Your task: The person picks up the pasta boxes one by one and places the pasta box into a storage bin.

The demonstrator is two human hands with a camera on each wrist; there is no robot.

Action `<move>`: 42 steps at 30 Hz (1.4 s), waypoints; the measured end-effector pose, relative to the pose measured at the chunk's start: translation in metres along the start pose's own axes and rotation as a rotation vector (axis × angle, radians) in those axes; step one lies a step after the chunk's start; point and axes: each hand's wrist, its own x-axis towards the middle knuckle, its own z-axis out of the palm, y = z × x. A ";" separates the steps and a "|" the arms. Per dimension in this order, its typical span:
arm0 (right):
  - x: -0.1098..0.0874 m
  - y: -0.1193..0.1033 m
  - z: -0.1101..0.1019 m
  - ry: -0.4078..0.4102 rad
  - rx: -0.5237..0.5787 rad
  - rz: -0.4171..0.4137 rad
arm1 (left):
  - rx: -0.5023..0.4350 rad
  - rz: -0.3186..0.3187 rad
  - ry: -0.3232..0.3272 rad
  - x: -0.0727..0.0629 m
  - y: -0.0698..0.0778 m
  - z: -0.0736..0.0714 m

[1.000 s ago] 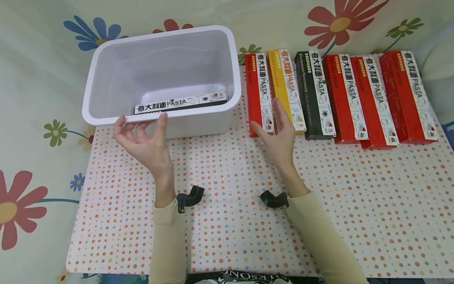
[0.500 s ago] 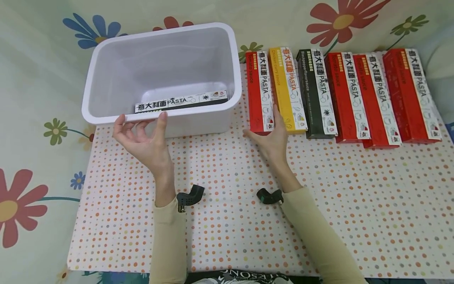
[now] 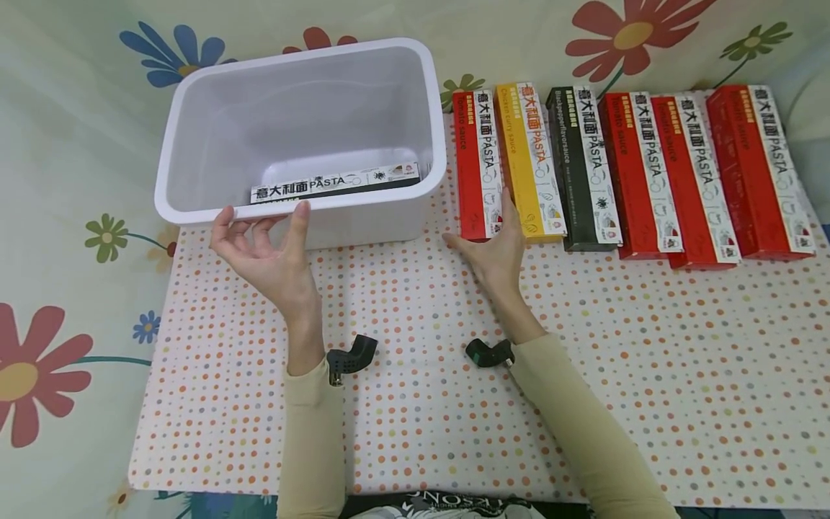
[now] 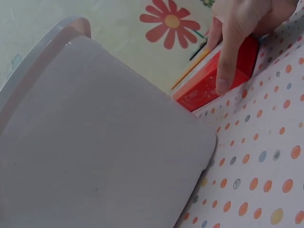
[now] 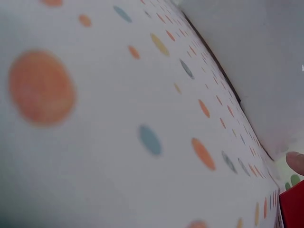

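My left hand [image 3: 266,263] touches the front rim of a white plastic tub [image 3: 363,231], its fingers loosely bent and its thumb pointing up. A black-and-white pasta box [image 3: 337,184] lies inside the tub along the front wall. To the right, my right hand [image 3: 496,252] grips the near end of the leftmost red pasta box [image 3: 472,166], thumb on its left side and fingers on its right. In the left wrist view the thumb [image 4: 227,71] lies along the box's side. The right wrist view catches only a fingertip [image 5: 295,162] above a red corner.
Right of the held box stand a yellow pasta box [image 3: 528,166], a black one [image 3: 580,173] and several red ones [image 3: 759,173] in a row. A dotted cloth [image 3: 415,404] covers the table. A flowered curtain [image 3: 519,43] hangs behind.
My right hand has moved slightly left and down, and its thumb and fingers now straddle the leftmost red pasta box. The left hand stays at the tub rim.
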 end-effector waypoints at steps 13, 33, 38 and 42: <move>0.000 0.000 0.006 0.038 0.027 0.016 | -0.003 -0.013 0.002 0.000 0.001 0.002; -0.004 0.002 0.001 0.070 0.069 -0.014 | -0.030 -0.016 0.024 0.000 -0.002 0.002; -0.012 -0.002 -0.007 0.058 0.086 -0.037 | -0.031 -0.014 0.022 -0.001 -0.003 0.001; -0.022 -0.004 -0.020 0.048 0.104 -0.045 | -0.041 -0.017 0.022 -0.001 -0.005 0.001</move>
